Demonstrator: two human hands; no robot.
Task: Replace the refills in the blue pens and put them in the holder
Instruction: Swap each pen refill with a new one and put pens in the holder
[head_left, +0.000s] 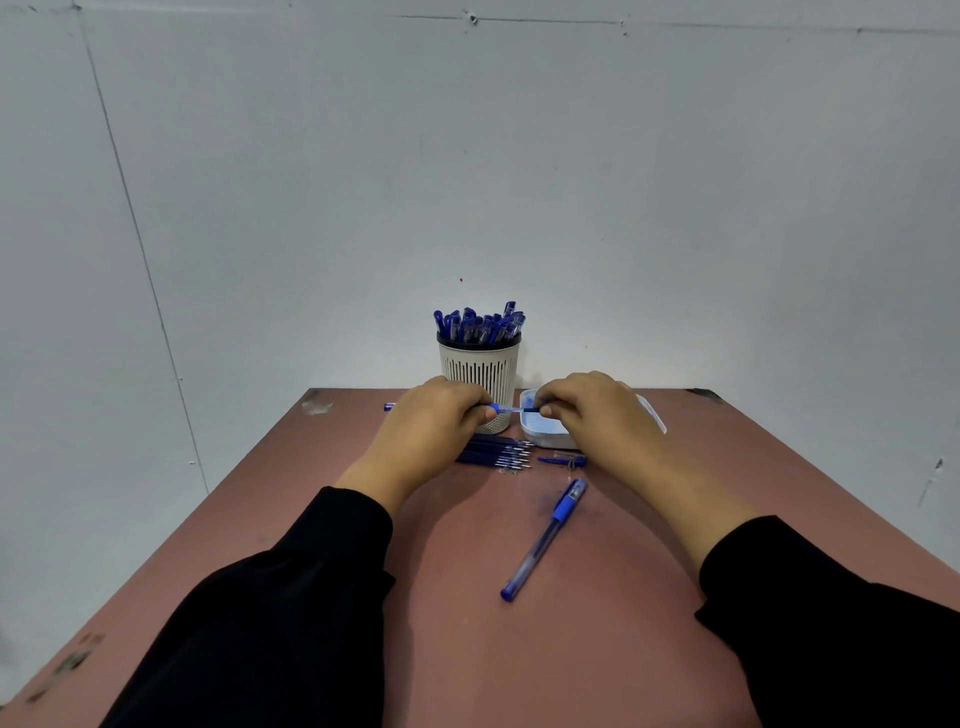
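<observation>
A blue pen (511, 409) is held level above the table between both hands. My left hand (431, 421) grips its left part, and the pen's end sticks out past the hand at the left. My right hand (597, 410) pinches its right end. Behind them stands a white slotted holder (480, 369) full of blue pens. Several dark blue refills (493, 452) lie in a row on the table under my left hand. A capped blue pen (545, 538) lies diagonally nearer to me. A small blue pen part (563, 460) lies beside the refills.
A shallow white tray (540, 436) sits to the right of the holder, partly hidden by my right hand. The reddish-brown table (467, 649) ends at a grey wall just behind the holder. Black sleeves cover both forearms.
</observation>
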